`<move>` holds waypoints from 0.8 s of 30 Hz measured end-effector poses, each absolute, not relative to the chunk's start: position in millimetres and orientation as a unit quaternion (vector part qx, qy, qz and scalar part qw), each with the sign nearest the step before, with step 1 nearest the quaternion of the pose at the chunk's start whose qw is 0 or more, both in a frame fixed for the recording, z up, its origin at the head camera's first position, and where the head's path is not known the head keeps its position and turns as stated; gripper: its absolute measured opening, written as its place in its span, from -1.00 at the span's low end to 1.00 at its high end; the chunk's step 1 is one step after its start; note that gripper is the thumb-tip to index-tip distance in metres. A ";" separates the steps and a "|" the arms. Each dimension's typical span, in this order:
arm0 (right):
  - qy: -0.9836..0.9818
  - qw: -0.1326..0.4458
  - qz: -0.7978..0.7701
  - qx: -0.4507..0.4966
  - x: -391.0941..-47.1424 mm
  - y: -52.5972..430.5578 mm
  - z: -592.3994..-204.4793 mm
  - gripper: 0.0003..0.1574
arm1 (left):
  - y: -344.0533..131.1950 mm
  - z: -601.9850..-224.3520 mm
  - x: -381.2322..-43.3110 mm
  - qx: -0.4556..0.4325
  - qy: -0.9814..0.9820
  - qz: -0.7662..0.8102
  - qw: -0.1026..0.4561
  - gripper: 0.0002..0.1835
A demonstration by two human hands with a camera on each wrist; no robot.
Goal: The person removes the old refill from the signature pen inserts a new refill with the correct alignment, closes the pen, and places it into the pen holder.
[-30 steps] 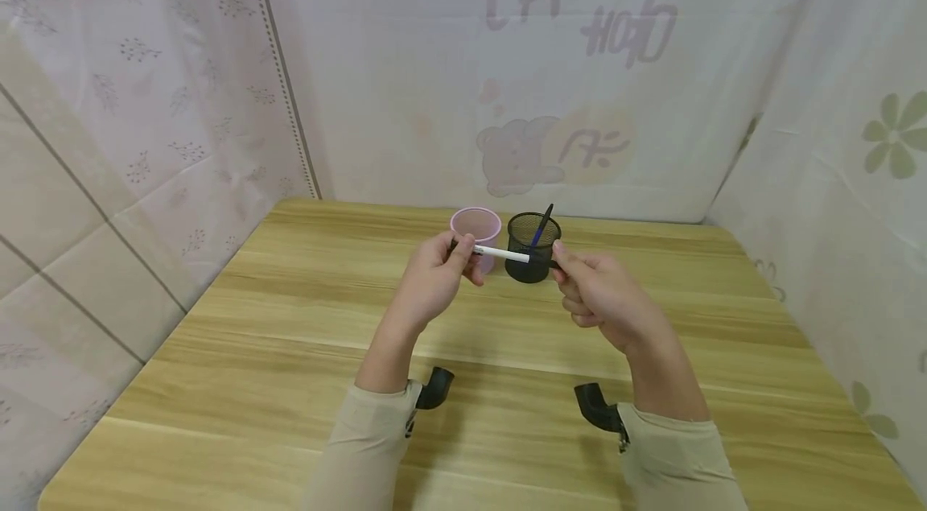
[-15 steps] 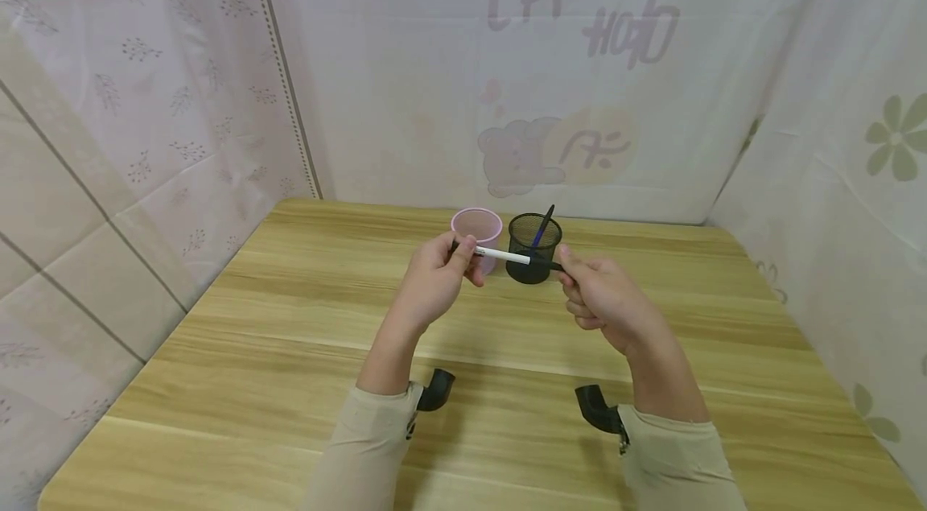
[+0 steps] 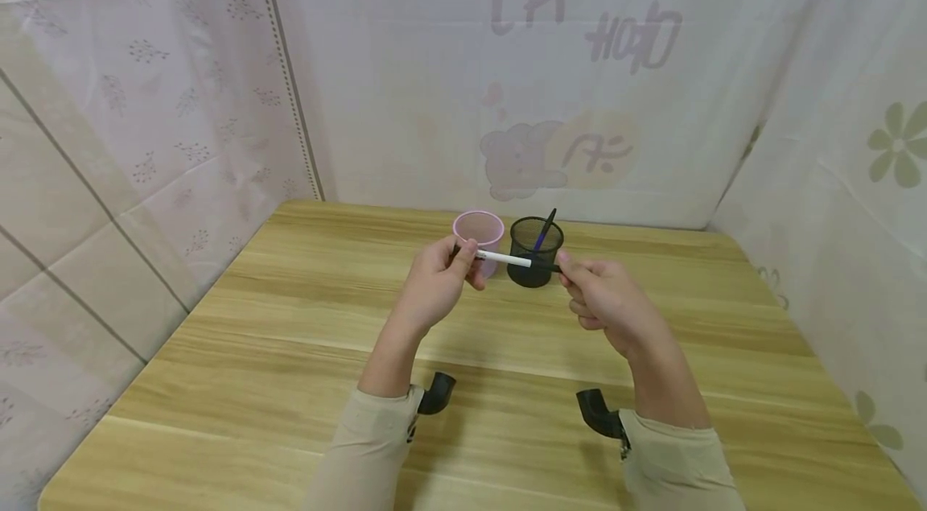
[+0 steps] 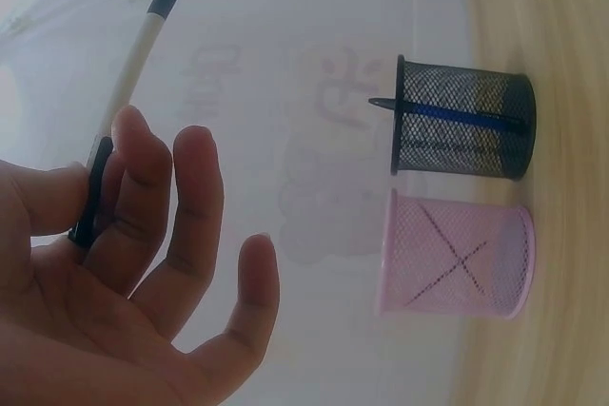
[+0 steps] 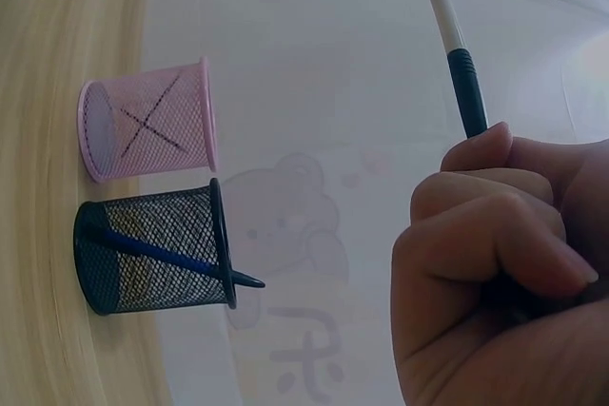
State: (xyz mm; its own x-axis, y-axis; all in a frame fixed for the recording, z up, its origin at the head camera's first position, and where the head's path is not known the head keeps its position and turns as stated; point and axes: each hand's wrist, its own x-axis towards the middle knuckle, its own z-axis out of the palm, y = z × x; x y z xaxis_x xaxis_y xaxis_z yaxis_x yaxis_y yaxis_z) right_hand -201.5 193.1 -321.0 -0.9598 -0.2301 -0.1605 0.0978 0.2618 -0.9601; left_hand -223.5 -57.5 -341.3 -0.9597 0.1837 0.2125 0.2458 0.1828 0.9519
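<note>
A white pen with black ends is held level above the table by both hands. My left hand pinches its black left end between thumb and index finger; the other fingers are spread loosely in the left wrist view. My right hand pinches the black grip end, its remaining fingers curled in. The tip under the right fingers is hidden. Behind the pen stand a black mesh pen cup, with a blue-and-black pen leaning inside, and a pink mesh pen cup to its left.
Both cups stand near the far edge of the wood-grain table. Patterned cloth curtains hang behind and on both sides. A black curved mount sticks out from the left sleeve, and another mount from the right.
Both hands keep their pinch on the white pen, almost still. The whole head view has shifted slightly, so things appear a little lower.
</note>
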 end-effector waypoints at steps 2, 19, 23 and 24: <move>0.784 0.132 -0.605 -0.043 -200.9 193.2 -321.4 -0.41 | -57.3 -342.6 -223.9 -0.140 -0.769 -0.624 0.022 -0.66; 0.783 0.130 -0.608 -0.023 -201.1 192.4 -329.3 -0.44 | -56.0 -356.0 -228.5 -0.131 -0.758 -0.639 0.016 -0.68; 0.784 0.131 -0.607 -0.020 -202.3 192.2 -330.1 -0.46 | -56.1 -356.3 -228.3 -0.130 -0.761 -0.635 0.016 -0.69; 0.783 0.132 -0.607 -0.020 -202.6 192.1 -330.4 -0.46 | -56.0 -356.1 -228.1 -0.129 -0.762 -0.635 0.016 -0.69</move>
State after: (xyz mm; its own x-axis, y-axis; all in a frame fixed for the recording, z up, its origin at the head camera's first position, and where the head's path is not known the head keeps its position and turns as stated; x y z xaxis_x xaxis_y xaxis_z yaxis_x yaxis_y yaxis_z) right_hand -202.6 192.1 -330.4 -0.9643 -0.1909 -0.1833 0.1298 0.2623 -0.9562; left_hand -228.1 -56.0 -356.1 -0.9662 0.1766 0.1878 0.2165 0.1604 0.9630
